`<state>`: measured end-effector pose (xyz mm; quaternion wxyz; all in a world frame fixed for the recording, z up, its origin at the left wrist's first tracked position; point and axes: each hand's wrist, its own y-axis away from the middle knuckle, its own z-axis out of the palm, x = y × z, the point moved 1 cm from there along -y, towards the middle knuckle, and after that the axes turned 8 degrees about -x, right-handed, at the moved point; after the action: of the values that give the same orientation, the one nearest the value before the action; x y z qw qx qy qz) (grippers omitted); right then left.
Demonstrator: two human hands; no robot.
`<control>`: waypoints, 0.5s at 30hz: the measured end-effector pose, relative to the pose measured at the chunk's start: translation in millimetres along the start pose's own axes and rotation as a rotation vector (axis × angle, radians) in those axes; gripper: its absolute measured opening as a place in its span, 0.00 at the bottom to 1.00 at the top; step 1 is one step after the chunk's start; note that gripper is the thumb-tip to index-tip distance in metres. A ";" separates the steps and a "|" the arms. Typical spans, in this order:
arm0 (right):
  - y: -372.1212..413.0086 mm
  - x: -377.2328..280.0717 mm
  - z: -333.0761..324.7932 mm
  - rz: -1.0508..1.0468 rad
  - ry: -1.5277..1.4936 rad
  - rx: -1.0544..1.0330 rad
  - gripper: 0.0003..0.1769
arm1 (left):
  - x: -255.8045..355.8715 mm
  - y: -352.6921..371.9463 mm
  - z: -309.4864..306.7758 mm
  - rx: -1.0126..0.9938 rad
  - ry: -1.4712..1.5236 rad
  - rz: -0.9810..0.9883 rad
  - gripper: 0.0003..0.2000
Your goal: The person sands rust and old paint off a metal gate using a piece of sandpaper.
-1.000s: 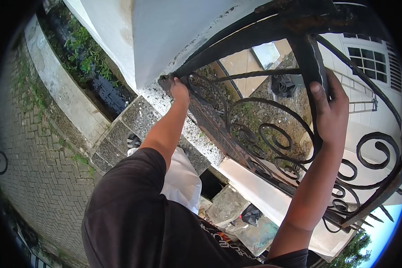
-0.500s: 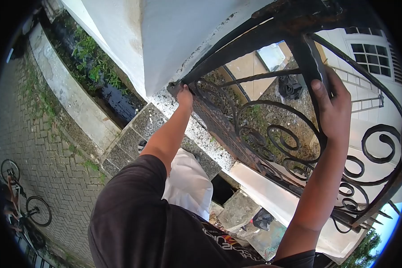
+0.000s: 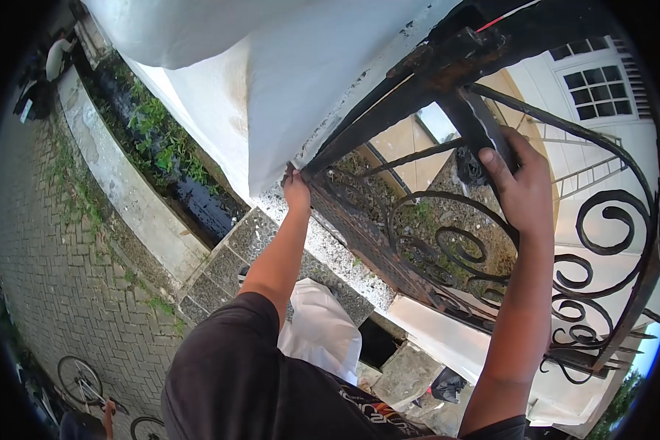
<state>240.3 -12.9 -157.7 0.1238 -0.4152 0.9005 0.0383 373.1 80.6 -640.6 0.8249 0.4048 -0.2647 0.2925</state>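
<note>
A black iron gate [image 3: 447, 196] with twisted bars and scrolls stands close to the white wall [image 3: 301, 81]. My right hand [image 3: 522, 183] is closed round its thick black upright bar [image 3: 471, 117], thumb on the near side. Lower down, my left hand [image 3: 296, 192] reaches to the corner where the wall edge meets the gate frame. Its fingers are pinched together there, and whatever they hold is too small and hidden to name. Flaking paint and rust mark the frame near the top.
Below lies a speckled stone step [image 3: 253, 238]. A water-filled ditch [image 3: 198, 202] with plants runs beside a concrete kerb [image 3: 128, 180] and paved road [image 3: 73, 257]. At lower left is a bicycle [image 3: 81, 380] near a person [image 3: 88, 424]. Beyond the gate is a ladder [image 3: 590, 176].
My view has shifted, and the gate and both hands appear slightly further left. Both hands keep their places on the gate. The bicycle has moved down in the view.
</note>
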 end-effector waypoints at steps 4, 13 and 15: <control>0.2 -1.1 1.0 -0.025 -0.001 0.025 0.38 | 19.8 48.3 45.5 0.086 -0.394 -0.198 0.22; 0.6 -2.4 -2.6 0.020 0.077 -0.016 0.41 | -34.6 -50.7 -11.1 0.072 0.016 -0.179 0.18; 0.0 -3.8 -2.2 0.028 0.053 -0.014 0.42 | -40.3 -32.1 1.6 0.062 -0.054 -0.072 0.19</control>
<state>242.2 -10.5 -154.7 0.0962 -0.4041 0.9089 0.0353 367.4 52.4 -683.3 0.8144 0.4472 -0.2630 0.2598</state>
